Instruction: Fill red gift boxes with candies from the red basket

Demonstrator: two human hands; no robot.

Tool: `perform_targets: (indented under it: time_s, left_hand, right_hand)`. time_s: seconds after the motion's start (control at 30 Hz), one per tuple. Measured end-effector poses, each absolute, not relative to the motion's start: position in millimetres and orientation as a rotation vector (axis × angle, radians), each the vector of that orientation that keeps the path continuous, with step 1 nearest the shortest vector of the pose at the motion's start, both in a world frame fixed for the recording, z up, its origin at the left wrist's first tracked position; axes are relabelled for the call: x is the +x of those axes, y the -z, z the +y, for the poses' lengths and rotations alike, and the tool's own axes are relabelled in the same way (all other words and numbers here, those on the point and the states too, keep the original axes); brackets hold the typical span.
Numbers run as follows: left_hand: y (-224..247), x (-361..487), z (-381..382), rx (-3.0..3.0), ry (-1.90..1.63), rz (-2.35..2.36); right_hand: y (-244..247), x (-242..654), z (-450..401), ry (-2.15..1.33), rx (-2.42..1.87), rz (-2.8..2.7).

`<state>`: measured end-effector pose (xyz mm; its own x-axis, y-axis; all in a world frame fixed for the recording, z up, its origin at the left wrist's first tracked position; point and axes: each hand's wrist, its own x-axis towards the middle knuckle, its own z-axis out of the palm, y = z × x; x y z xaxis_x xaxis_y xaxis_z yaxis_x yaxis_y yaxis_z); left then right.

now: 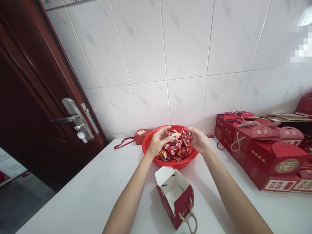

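A red plastic basket (146, 143) holds a heap of small candies (172, 151) in red printed wrappers. Over its left side is my left hand (159, 141), fingers curved and thumb apart, with no candy plainly gripped. My right hand (198, 140) is at the basket's right side, its fingers closed on a red wrapped candy (186, 136). Between my forearms, in front of the basket, stands a dark red gift box (184, 203). Its lid is up, its white inside shows no candy, and a rope handle hangs at the front.
Stacked red gift boxes (270, 156) with rope handles occupy the right side of the white table (109, 195). A small red box (141, 136) with a ribbon sits behind the basket. A tiled wall (185, 97) rises behind; a wooden door (36, 81) with keys is at left.
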<state>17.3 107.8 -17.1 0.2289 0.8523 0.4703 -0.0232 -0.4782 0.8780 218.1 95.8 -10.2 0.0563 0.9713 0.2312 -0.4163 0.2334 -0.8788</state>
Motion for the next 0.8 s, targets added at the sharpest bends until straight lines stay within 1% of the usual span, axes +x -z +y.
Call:
perform_targets:
  time_s: [0.13, 0.27, 0.47, 0.6, 0.8]
  left_hand:
    - [13.1, 8.5, 63.9, 1.665, -1.387, 0.771]
    - [3.5, 6.7, 35.1, 1.623, -1.349, 0.751]
    - [-3.3, 2.9, 25.0, 1.778, -1.409, 0.643]
    - [-3.1, -2.6, 24.1, 1.816, -1.383, 0.625]
    - [-5.8, -8.9, 21.4, 1.877, -1.335, 0.620]
  right_hand:
    - [-12.3, 220.9, 66.2, -1.401, -0.655, -0.982]
    - [-23.9, 215.5, 37.3, -1.464, -0.648, -1.015]
    - [-30.0, 210.8, 13.2, -1.470, -0.651, -1.124]
    - [-31.5, 210.6, 5.5, -1.477, -0.678, -1.210]
    - [-29.1, 208.2, 0.1, -1.300, -0.724, -1.464]
